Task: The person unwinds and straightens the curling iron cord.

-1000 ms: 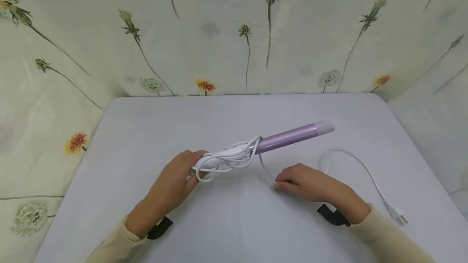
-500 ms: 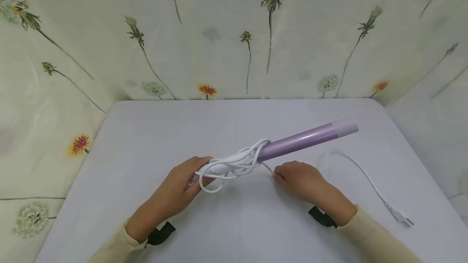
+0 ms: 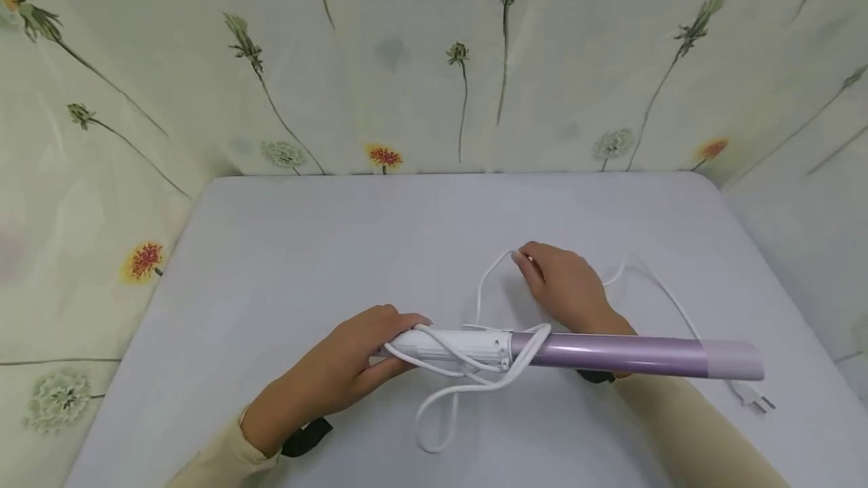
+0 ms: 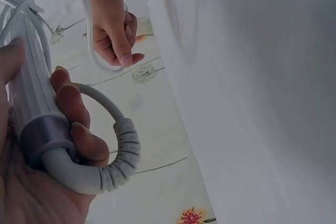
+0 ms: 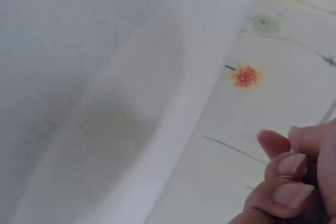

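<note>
Left hand (image 3: 359, 349) still curls its fingers round the wand (image 3: 597, 353) — right hand (image 3: 570, 285), fingers pinching the cord (image 3: 481, 288), is now beyond it

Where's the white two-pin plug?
In the head view, the white two-pin plug lies lower right on the white table, below the pale tip of the purple barrel.

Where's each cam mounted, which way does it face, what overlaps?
Head: worn on the head, facing forward and down at the curling wand and white table; left grip, right grip and sleeves show.
Left wrist: on that wrist, facing the wand's handle and flowered backdrop; both grips show.
Right wrist: on that wrist, facing past the right fingertips toward the table's edge and backdrop.
Head and left wrist share wand, white cord, both grips.
</note>
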`<state>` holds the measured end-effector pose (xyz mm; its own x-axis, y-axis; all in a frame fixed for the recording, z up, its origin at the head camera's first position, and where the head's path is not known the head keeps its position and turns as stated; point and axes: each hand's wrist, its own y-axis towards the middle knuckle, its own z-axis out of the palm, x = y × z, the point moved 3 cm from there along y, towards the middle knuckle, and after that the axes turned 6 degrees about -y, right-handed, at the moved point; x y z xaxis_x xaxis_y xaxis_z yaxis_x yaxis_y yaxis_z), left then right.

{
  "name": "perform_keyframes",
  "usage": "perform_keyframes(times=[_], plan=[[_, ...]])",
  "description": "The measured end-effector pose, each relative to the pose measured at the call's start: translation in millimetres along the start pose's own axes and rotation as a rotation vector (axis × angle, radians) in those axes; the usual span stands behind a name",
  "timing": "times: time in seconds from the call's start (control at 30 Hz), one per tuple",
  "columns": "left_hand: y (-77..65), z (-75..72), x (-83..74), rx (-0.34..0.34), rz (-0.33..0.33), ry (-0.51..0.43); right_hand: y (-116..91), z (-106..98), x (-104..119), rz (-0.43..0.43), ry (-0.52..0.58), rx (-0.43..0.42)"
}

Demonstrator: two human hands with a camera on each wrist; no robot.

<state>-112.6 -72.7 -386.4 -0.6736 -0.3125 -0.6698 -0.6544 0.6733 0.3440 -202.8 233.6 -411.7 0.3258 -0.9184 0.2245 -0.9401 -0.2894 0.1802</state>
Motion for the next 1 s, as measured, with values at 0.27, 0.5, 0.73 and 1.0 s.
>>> perform_keyframes(times=[0.27,0.5,0.73,1.0], plan=[[4.9,-3.1,-0.7,-0.021,-0.021,0.056,-9.1,21.2,0.3,-0.120,0.019,0.162],[-1.8,-22.7,15.4,-0.143,-0.140,0.107,-35.6,22.8,-4.5,-0.282,0.011,0.098],[-14.1,-39.6,34.4,-0.305,-0.272,0.180,-70.4,9.1,9.8,-0.419,-0.089,0.076],[-23.5,-46.8,49.6,-0.405,-0.311,0.256,-85.9,-23.4,29.0,-0.584,0.193,-0.144]])
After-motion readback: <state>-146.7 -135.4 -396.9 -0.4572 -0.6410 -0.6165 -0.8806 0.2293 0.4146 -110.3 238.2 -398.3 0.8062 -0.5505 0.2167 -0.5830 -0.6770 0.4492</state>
